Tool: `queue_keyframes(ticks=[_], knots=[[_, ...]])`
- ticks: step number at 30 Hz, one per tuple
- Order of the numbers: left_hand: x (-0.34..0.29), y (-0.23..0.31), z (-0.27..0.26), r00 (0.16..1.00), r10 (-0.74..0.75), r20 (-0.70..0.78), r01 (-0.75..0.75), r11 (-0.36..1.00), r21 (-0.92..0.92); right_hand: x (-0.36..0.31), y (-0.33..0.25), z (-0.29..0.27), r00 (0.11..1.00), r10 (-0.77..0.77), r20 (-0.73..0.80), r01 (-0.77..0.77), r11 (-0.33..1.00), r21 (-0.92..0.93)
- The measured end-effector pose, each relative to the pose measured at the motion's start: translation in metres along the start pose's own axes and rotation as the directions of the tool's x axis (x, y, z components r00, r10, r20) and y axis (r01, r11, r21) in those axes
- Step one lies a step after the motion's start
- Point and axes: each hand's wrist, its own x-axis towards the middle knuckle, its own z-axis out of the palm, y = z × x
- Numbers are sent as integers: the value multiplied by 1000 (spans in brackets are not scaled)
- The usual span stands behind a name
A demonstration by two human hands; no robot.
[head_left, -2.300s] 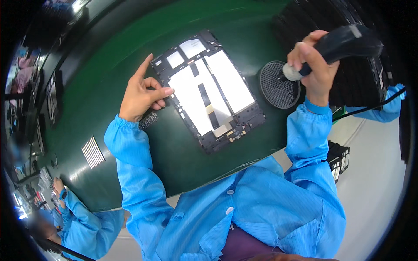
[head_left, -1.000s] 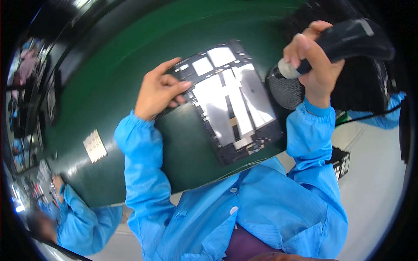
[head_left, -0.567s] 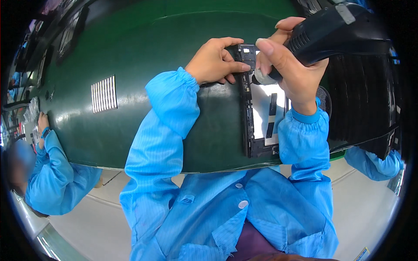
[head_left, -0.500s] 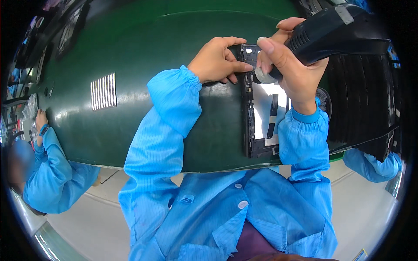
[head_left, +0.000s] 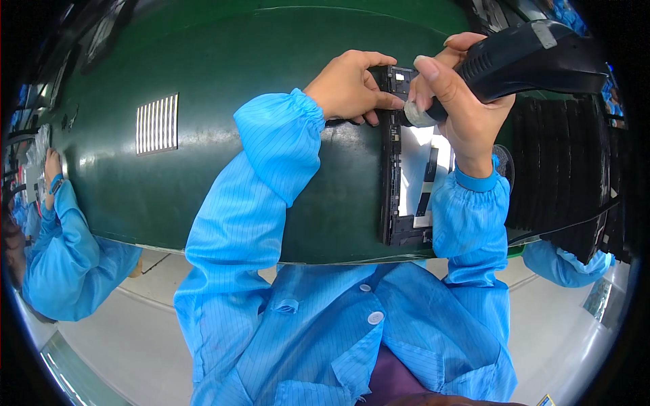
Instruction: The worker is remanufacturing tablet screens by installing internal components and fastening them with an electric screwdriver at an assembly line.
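A black flat device frame [head_left: 391, 176] with a bright, glossy panel [head_left: 414, 169] lies lengthwise before me at the table's edge. My left hand [head_left: 352, 86] grips its far left corner, forefinger on the far end and thumb over the left rim. My right hand [head_left: 467, 101] is wrapped round a black hand-held power tool [head_left: 525, 61] with vent slots and a pale wrapping at its nose. That nose points down to the frame beside my left thumb. Whether its tip touches the frame is hidden. My right forearm covers part of the frame's right side.
A striped silver-and-dark plate [head_left: 157, 124] lies left on the green table [head_left: 223, 81]. Stacked black panels [head_left: 562, 155] stand at right, with a black cable [head_left: 575, 220] across them. A person in a blue smock [head_left: 64, 260] works at left; another blue sleeve [head_left: 565, 260] shows at right.
The view has shifted slightly. Both hands keep their hold, and the tool's nose stays over the frame beside my left thumb.
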Motion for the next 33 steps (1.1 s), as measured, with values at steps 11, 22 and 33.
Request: queue_keyframes(ticks=[11, 22, 33], knots=[[9, -15, 0, 997, 74, 3, -73, 993, -89, -2, 1, 0, 995, -53, 86, 67, 985, -158], [6, -11, 4, 999, 54, -4, -55, 994, -94, -11, 1, 0, 1000, -24, -17, 21, 982, -188], [-8, 5, 2, 993, 62, -105, -41, 980, 194, -78, -61, -122, 896, 177, 408, -281, 936, 211]])
